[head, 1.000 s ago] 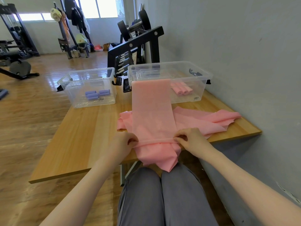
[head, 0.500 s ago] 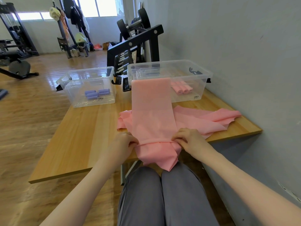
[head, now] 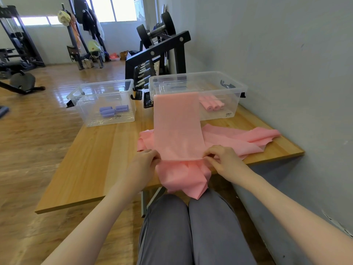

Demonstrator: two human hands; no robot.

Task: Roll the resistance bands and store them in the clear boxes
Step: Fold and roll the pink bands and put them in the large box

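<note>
A wooden desk (head: 91, 161) is set against a grey wall. Two clear boxes are placed at its far side: the right box (head: 236, 92) with pink rolls (head: 212, 105), the left box (head: 107, 88) with purple rolls (head: 112, 110). A pink band (head: 177, 127) is draped from the right box's front rim to the near edge, over loose pink bands (head: 248, 136). Its started roll is pinched at either end by the curled fingers of the left hand (head: 146, 161) and right hand (head: 223, 161).

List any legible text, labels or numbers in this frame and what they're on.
None can be read.
White sticker low on the front wall of the left clear box: barcode-like print, too small to read.
White sticker at the front lower corner of the right clear box: print too blurred to read.
Pink resistance band, table, wall: no text visible.
</note>
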